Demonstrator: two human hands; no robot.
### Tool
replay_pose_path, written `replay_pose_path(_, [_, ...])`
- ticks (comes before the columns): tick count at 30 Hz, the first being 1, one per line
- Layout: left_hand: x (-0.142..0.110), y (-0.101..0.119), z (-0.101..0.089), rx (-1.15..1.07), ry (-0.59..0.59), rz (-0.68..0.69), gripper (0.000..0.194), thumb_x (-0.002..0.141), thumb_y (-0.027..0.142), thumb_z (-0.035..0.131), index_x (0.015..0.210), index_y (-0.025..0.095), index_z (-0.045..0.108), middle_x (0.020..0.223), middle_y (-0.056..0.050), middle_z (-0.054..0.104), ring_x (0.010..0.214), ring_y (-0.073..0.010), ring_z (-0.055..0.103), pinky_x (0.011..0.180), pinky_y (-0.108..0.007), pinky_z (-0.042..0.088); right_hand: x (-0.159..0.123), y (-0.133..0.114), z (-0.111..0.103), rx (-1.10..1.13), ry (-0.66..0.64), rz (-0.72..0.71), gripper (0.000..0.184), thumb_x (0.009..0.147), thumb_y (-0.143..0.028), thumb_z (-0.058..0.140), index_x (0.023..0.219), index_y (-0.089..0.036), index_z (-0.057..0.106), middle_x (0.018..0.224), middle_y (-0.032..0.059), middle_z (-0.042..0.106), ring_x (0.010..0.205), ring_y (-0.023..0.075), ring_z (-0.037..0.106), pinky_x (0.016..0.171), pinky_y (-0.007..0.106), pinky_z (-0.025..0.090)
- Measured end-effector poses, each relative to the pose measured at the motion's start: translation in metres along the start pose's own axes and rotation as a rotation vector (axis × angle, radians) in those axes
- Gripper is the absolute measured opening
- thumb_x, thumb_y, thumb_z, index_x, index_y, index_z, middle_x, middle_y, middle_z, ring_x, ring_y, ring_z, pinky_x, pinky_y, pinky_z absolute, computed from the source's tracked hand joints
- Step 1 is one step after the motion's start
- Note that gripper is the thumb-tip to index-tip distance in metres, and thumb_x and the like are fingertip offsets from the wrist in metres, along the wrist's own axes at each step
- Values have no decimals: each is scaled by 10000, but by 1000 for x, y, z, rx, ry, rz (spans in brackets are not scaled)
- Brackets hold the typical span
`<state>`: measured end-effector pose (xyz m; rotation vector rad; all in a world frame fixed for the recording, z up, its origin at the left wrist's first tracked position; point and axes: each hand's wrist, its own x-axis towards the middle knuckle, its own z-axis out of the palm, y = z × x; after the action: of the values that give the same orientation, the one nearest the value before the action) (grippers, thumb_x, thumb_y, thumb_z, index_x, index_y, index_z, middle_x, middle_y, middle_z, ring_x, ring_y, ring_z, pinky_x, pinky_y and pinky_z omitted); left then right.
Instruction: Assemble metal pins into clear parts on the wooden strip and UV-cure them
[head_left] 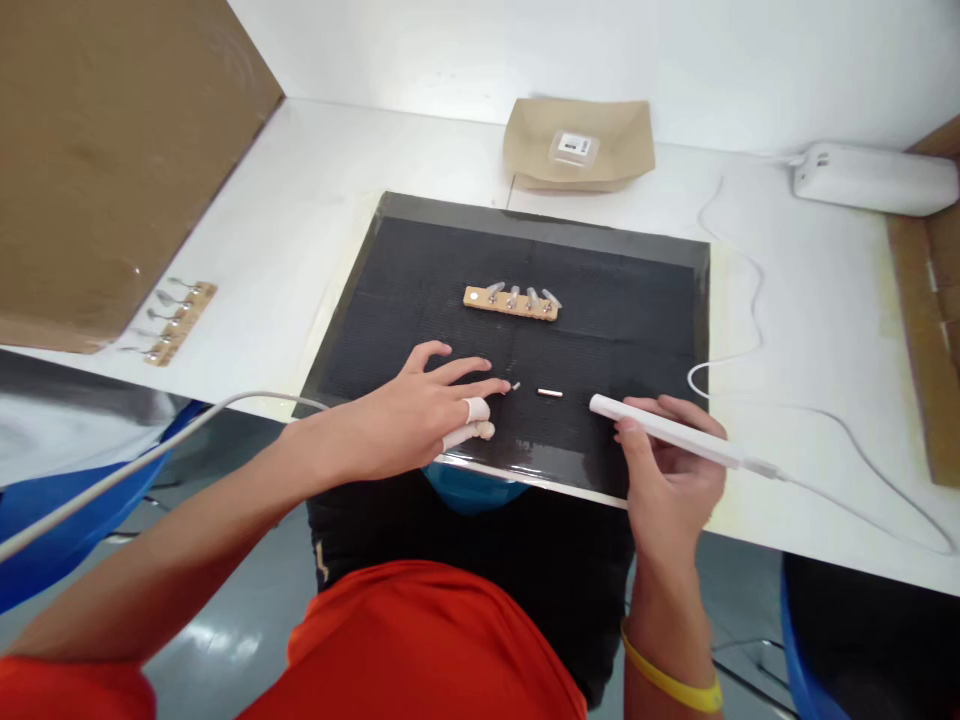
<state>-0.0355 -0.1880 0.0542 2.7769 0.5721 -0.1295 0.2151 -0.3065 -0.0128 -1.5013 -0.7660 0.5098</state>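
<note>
1. The right hand [671, 480] is gripping a white stick-shaped device [660, 430]; a thin cable [825, 490] is trailing from its rear, and its front end is pointing left above the dark mat [615, 300].
2. The left hand [416, 415] is extending over the mat, palm down, its three bare fingers spreading apart. Its two white-covered digits are sitting close together; I cannot tell whether they are pinching anything.
3. A tiny pale piece [517, 385] is lying at a bare left fingertip, contact unclear.
4. A short silvery rod [550, 393] is lying on the mat between both hands.
5. Beyond them, a wooden strip [517, 308] is bearing four clear-tipped pieces.
6. Behind the mat, a cardboard tray [634, 150] is standing on the worktop [300, 180], holding a clear box [574, 148].
</note>
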Motion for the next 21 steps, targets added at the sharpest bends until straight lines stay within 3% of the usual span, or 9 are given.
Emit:
replay_pose_path(3, [-7,0,4,-32,20,-14,285,1038,172,493,1128,266,747,1532,-13,606,1476,-316,477,1174,-517,173,0,0,0,5,-3,-6,414,799,-231,843,1153,-220,628,1002,35,775,914,182,745,841,375,627])
replay_pose_path(7, [-14,-2,3,-90,66,-35,280,1076,268,478,1059,255,757,1420,-30,690,1401,-283,541,1136,-483,196,-1,1,0,-3,-4,-6,423,795,-235,845,1158,-224,627,1014,35,774,921,183,745,842,376,624])
replay_pose_path(13, [2,-20,-21,-325,126,-76,211,1021,380,620,952,287,796,1231,14,761,1215,-195,633,1076,-408,238,-1,-1,0,-14,-4,9,415,795,-250,839,1150,-225,626,1012,33,777,903,185,749,808,360,617])
replay_pose_path(18, [38,-35,-47,-457,-35,-61,199,931,474,697,920,332,835,1105,28,786,1004,-166,681,1050,-368,320,-2,-1,1,-9,-14,11,411,795,-243,840,1147,-223,628,1015,34,780,913,187,752,796,348,613])
replay_pose_path(21, [57,-37,-57,-415,-147,-36,211,894,487,707,866,317,829,1053,35,783,962,-167,678,1070,-355,335,-2,0,0,-3,-23,2,412,796,-239,841,1149,-225,629,1016,32,780,914,185,752,793,343,613])
